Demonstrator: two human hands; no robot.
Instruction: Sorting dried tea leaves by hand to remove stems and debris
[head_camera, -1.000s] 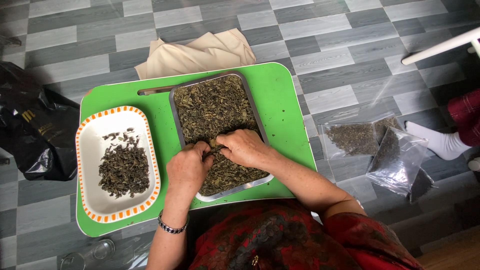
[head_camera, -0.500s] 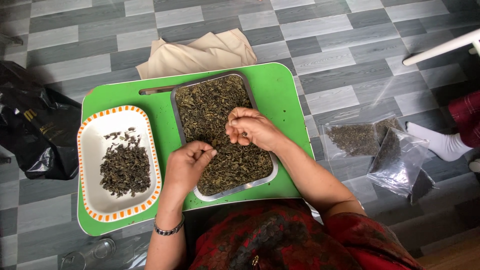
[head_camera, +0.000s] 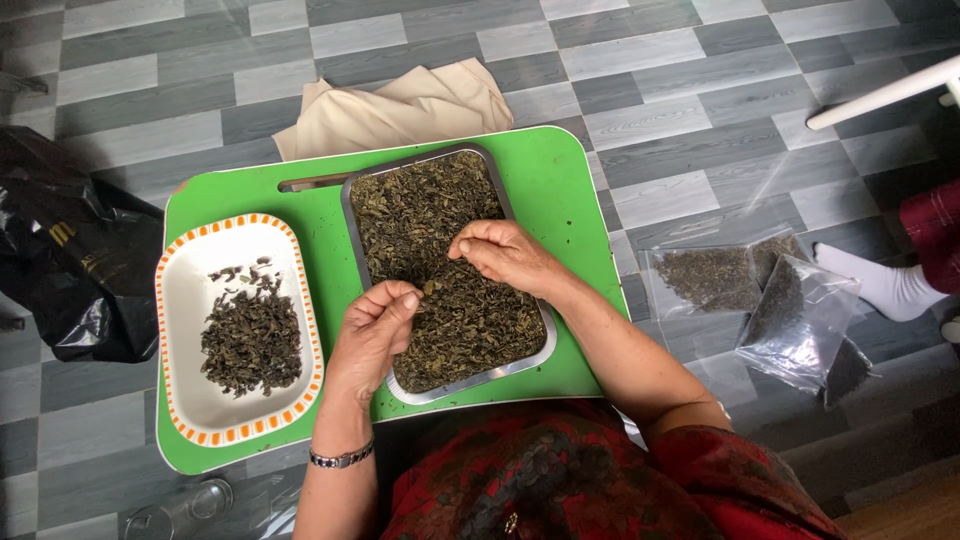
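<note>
Beside the green tray (head_camera: 570, 180): beige cloth (head_camera: 400, 105) behind, black plastic bag (head_camera: 70, 260) left, clear leaf-filled pouches (head_camera: 760, 300) right.

white dish (head_camera: 190, 300) crowds the metal tray (head_camera: 520, 365) leftward; right green board (head_camera: 570, 190) bare.

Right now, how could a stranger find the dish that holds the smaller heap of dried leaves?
Find the green tray on the grey floor. On its left part lies a white oval dish with an orange-dashed rim, unlike the metal pan beside it.
</note>
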